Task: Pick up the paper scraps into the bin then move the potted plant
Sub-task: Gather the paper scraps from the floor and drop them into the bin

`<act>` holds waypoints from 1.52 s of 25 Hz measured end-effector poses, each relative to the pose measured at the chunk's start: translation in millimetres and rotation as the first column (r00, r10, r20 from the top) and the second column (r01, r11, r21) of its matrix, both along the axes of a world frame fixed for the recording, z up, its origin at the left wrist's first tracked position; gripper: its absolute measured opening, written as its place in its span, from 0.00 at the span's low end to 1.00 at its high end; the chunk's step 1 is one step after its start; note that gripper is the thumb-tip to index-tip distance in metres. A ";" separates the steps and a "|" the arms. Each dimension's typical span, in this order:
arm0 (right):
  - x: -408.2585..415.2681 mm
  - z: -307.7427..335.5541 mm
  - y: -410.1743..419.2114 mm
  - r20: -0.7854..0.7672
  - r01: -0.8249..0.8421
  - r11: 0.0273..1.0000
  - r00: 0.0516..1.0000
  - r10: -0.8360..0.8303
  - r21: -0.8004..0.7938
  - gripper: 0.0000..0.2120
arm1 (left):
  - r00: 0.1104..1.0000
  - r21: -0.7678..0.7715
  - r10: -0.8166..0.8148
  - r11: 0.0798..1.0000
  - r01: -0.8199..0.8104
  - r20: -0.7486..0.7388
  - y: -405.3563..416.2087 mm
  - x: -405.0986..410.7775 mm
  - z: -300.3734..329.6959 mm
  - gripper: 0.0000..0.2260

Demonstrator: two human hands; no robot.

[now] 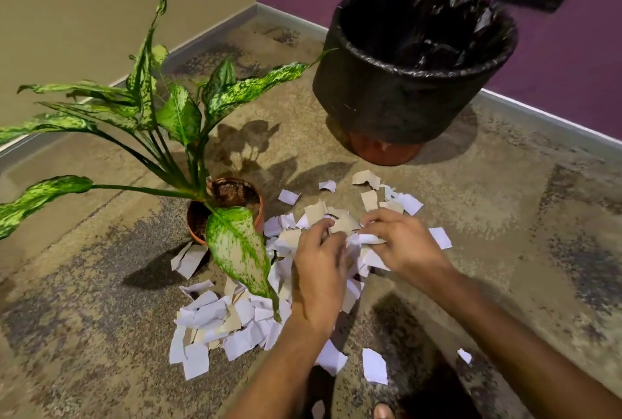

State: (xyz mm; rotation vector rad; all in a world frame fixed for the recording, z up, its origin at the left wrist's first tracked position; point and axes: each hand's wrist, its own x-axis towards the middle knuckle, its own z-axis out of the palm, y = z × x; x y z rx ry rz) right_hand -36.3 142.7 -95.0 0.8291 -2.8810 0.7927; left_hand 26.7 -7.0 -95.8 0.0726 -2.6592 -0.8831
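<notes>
My left hand point(319, 262) and right hand point(400, 243) curled around torn white and tan paper scraps point(215, 317) heaped on the carpet beside the orange potted plant point(225, 203); the black-lined bin point(414, 82) stood beyond.

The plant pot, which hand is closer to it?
The left hand. It grips paper scraps just to the right of the plant pot, close beside its drooping leaf. The right hand grips scraps farther right, beyond the left hand.
</notes>
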 end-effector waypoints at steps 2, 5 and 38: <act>-24.5 34.8 9.2 -0.077 0.081 0.996 0.994 -0.084 -0.039 0.10 | 0.998 0.146 0.053 0.988 -0.046 -0.042 15.6 -33.4 30.0 0.07; -61.9 90.4 15.7 -0.221 0.144 0.979 0.960 -0.173 -0.141 0.10 | 0.972 0.344 0.194 0.929 -0.139 -0.131 36.6 -79.5 86.5 0.06; 67.5 -78.4 105.5 0.266 0.267 0.881 0.883 -0.386 0.391 0.23 | 0.878 0.141 -0.447 0.893 0.427 0.173 65.7 -65.2 50.9 0.24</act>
